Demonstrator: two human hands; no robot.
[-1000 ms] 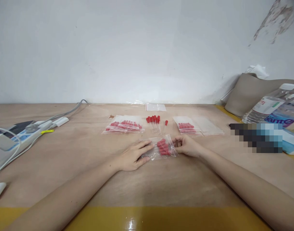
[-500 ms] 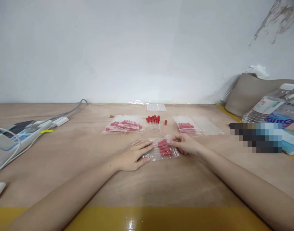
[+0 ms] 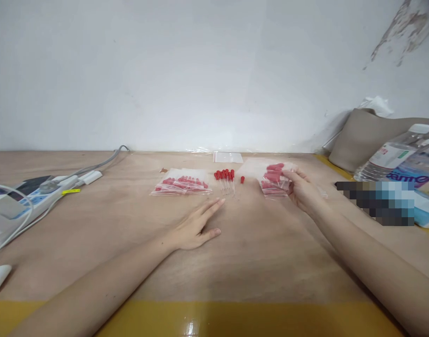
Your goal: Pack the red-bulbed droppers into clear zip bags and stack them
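My right hand [image 3: 301,191] grips a clear zip bag of red-capped pieces [image 3: 273,171] and holds it just above another filled bag [image 3: 272,188] on the right of the wooden table [image 3: 235,252]. My left hand [image 3: 196,225] lies flat on the table, fingers stretched out, with nothing in it. A row of loose red-capped pins [image 3: 225,178] and one single red piece [image 3: 242,179] lie just beyond the left fingertips. Further left rests a pile of filled bags [image 3: 182,184].
A small empty zip bag [image 3: 227,157] lies near the wall. A power strip with cables [image 3: 42,192] sits on the left. Water bottles [image 3: 396,157], a beige bag [image 3: 365,133] and a blurred object [image 3: 375,203] crowd the right side. A yellow strip [image 3: 214,320] edges the table front.
My right hand has lifted the filled bag from under my left fingers and carried it away to the right, over the bag lying there. My left hand stayed flat in place.
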